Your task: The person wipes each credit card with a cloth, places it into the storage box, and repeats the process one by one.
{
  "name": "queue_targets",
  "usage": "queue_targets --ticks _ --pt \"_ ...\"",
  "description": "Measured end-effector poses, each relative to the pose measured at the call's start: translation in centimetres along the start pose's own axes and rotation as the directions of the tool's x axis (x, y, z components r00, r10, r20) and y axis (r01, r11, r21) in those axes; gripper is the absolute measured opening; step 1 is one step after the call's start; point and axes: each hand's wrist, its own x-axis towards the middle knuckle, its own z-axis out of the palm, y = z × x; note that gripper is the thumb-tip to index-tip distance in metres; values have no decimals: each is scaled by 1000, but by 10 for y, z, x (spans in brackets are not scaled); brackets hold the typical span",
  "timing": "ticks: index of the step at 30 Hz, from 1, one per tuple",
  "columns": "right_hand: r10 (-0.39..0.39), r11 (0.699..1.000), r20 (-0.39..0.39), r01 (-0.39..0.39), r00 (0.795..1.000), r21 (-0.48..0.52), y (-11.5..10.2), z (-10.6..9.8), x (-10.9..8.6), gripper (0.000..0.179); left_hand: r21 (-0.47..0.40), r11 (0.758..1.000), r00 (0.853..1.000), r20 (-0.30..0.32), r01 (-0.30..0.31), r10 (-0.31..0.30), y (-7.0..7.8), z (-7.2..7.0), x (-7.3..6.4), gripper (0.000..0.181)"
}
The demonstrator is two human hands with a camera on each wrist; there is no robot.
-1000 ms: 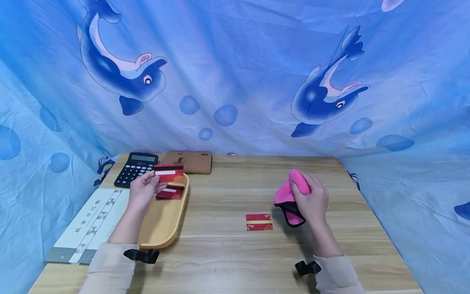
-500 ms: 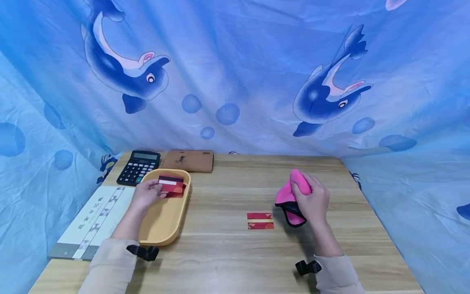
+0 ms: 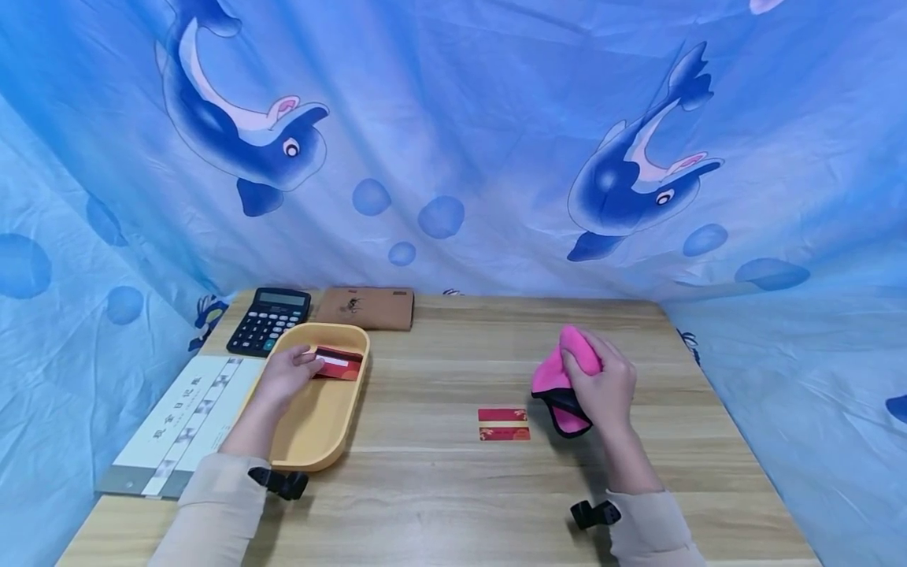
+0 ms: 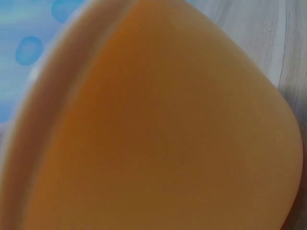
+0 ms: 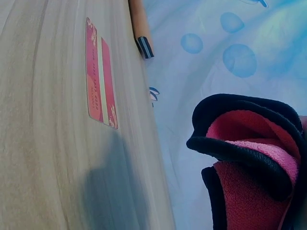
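Observation:
My left hand (image 3: 283, 376) reaches into the yellow tray (image 3: 312, 441) in the head view, its thumb and fingers pinching the left edge of a red bank card (image 3: 338, 364) low at the tray's far end. Any cards under it are mostly hidden. In the left wrist view the tray's wall (image 4: 177, 120) fills the picture, blurred, and the hand is out of sight. On the right, my right hand (image 3: 605, 386) grips a folded pink cloth with black edging (image 3: 556, 374) above the table. Another red and gold bank card (image 3: 504, 424) lies flat left of the cloth.
A black calculator (image 3: 269, 321) and a brown wallet (image 3: 375, 309) stand behind the tray. Left of it lies a pale document folder (image 3: 166, 425), partly behind my left forearm. A blue dolphin-print curtain (image 3: 453, 157) hangs around the wooden table (image 3: 439, 504).
My left hand has lowered the red card from above the tray onto the tray's far end. The right hand and the cloth have stayed in place.

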Motion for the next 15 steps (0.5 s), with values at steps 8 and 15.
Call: queue_targets --ticks 8,15 --pt "-10 1000 24 10 1000 1 2 -1 0 40 49 999 1000 -19 24 -23 6 -2 -3 70" --pt "-16 1000 29 16 999 1 4 -4 -1 40 169 971 963 -183 -169 200 22 6 -17 55"
